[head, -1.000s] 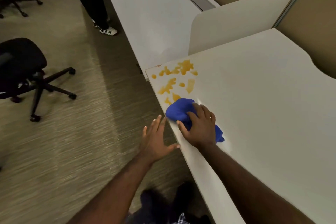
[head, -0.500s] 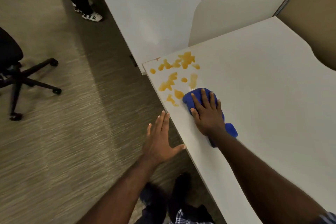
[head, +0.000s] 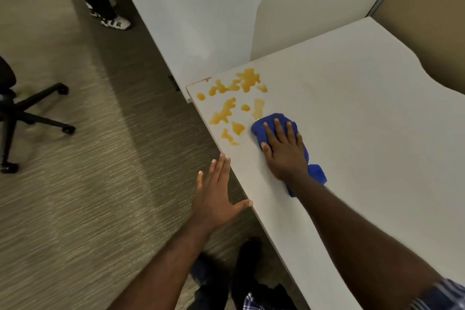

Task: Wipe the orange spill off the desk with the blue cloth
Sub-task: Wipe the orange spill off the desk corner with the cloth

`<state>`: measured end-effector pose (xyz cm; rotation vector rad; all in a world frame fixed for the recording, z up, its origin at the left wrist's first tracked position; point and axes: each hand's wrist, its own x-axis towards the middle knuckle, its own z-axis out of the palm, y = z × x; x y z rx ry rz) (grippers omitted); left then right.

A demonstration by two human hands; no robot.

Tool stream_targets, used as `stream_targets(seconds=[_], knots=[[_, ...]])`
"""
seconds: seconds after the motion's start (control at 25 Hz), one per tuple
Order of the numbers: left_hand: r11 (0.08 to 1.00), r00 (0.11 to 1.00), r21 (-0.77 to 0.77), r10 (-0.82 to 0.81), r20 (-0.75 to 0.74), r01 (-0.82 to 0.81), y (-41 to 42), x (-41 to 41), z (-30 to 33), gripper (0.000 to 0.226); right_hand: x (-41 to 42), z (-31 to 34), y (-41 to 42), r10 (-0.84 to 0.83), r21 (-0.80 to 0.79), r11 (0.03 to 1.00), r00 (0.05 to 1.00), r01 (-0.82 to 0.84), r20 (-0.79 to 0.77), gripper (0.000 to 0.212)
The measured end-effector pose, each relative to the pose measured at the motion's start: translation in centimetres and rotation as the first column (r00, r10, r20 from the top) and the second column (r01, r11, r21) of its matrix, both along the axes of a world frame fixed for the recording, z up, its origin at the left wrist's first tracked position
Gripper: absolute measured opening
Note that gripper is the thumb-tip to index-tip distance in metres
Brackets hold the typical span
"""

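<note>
An orange spill (head: 232, 106) lies in scattered blotches on the near left corner of the white desk (head: 364, 113). My right hand (head: 285, 148) presses flat on the bunched blue cloth (head: 273, 121), whose front edge touches the right side of the spill. A tail of the cloth (head: 317, 174) sticks out behind my wrist. My left hand (head: 216, 194) hovers off the desk's front edge with its fingers spread, holding nothing; its thumb touches the edge.
A white divider panel (head: 314, 12) stands behind the desk, with a second white desk (head: 191, 7) beyond it. A black office chair base (head: 30, 113) sits on the carpet at left. A person's legs and sneakers (head: 110, 20) stand at the top left.
My right hand has slid the cloth forward and to the right, up to the spill's right edge. My left hand has stayed beside the desk edge.
</note>
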<state>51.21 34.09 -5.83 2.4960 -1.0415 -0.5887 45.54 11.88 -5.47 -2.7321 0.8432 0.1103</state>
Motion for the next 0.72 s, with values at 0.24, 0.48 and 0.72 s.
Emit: stream_targets(seconds=[0.24,0.48,0.72], knots=[[1.000,1.000,0.004,0.006,0.023,-0.006,-0.3,-0.3,0.5,0.122,-4.2,-0.6,0.8,0.143,-0.034,0.989,0.990,-0.143,0.008,0.057],[1.000,0.999,0.021,0.016,0.028,-0.017,-0.3,-0.4,0.8,0.121,-1.1,0.6,-0.5,-0.040,-0.003,0.999,0.999,0.040,0.004,0.058],[0.999,0.999,0.005,0.033,0.008,-0.033,-0.5,-0.5,0.6,0.122,-4.5,-0.5,0.4,0.164,-0.042,0.985,0.986,-0.165,-0.014,0.057]])
